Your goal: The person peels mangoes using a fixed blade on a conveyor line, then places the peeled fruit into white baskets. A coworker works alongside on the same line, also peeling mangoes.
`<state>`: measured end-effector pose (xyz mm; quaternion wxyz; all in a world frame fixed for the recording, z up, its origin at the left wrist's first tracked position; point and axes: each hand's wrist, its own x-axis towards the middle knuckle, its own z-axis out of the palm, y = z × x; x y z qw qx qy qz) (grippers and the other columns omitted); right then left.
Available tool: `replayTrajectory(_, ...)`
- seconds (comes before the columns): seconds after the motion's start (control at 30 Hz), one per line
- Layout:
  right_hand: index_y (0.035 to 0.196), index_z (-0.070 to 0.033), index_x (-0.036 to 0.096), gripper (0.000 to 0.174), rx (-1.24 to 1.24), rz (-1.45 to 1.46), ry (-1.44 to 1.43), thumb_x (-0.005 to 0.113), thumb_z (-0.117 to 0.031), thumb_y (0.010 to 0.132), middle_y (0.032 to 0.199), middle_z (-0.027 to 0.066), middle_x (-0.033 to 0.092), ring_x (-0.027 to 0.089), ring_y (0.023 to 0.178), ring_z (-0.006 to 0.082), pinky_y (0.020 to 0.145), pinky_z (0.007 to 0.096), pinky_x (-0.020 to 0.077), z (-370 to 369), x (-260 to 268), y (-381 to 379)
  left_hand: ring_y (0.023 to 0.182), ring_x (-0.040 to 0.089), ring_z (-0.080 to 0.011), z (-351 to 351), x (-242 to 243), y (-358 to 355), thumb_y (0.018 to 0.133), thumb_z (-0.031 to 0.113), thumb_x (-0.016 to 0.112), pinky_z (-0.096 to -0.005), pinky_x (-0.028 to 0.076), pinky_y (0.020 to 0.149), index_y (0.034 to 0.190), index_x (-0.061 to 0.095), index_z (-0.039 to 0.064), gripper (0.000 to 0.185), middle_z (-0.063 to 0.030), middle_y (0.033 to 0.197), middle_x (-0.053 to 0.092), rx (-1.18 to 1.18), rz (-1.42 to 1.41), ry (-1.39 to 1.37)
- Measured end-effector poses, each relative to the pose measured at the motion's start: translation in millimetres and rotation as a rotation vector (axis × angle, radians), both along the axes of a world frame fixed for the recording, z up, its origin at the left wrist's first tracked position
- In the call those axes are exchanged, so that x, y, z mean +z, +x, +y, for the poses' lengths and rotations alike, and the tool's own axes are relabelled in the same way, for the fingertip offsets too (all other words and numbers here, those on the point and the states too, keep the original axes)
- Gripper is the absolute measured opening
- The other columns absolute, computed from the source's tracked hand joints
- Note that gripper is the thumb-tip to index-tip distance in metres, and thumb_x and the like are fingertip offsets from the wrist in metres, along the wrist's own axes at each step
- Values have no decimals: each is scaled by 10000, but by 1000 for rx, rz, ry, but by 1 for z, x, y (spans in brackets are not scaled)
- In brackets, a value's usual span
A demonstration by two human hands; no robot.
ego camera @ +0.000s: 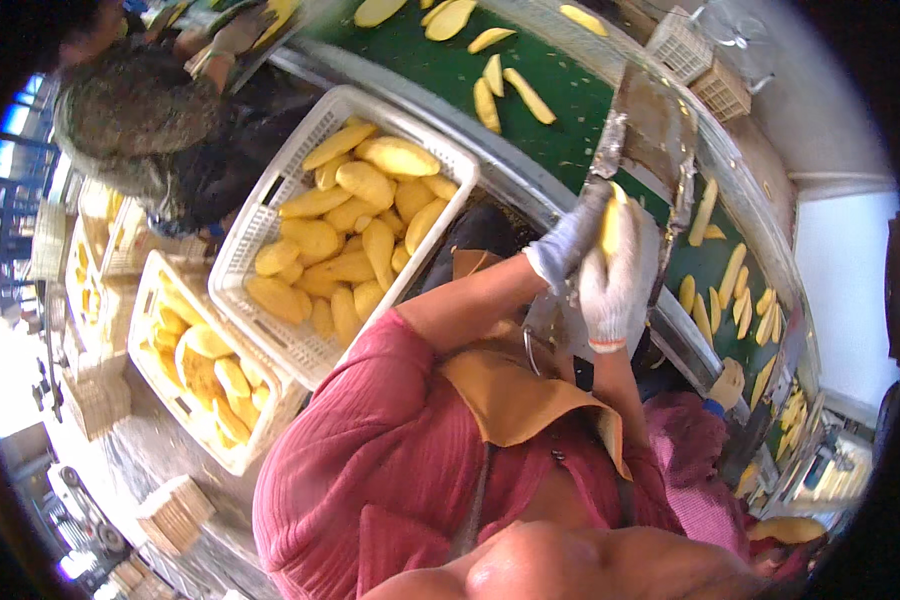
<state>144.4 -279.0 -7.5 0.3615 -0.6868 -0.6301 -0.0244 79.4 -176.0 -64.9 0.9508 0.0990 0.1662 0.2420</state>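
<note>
My right hand [621, 277], in a white knit glove with an orange-edged cuff, is closed around a peeled yellow sweet potato or similar root piece [611, 229]. Close beside it, my left hand [579, 229], in a soiled grey-blue glove, is at the piece's upper end; its fingers are partly hidden, so I cannot tell what it grips. Both hands are over a worn metal-edged stand [607, 146] at the green conveyor belt [562, 142]. Long cut yellow pieces [529, 96] lie on the belt. At the left, a white plastic crate [337, 360] holds several peeled roots [307, 238].
A second crate [229, 457] of yellow roots stands lower left, with more stacked crates [97, 397] behind. A co-worker [142, 120] is at the upper left. Another co-worker's gloved hand [726, 384] rests near the belt's metal edge at the right.
</note>
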Motion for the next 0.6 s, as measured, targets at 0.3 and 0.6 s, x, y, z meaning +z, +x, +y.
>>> replayTrajectory(0.3,1533,-49,647,503,-220,-208,-185,683,-107,1034,1601,264,612,564,1497,474,1276,556,437,-15,-70,61,1179,712,-241,-12,-50,-124,1137,180,696,-391,566,1088,1348,710,-1,278,-120,1225,765,537,799,1068)
replayTrajectory(0.6,1439,-123,721,386,-130,-372,-160,671,-258,1081,1465,161,743,697,1344,395,1176,494,523,170,-114,189,1456,592,-513,60,-209,-340,944,665,797,-527,509,1200,1697,432,15,1060,-375,1546,618,-185,1961,587)
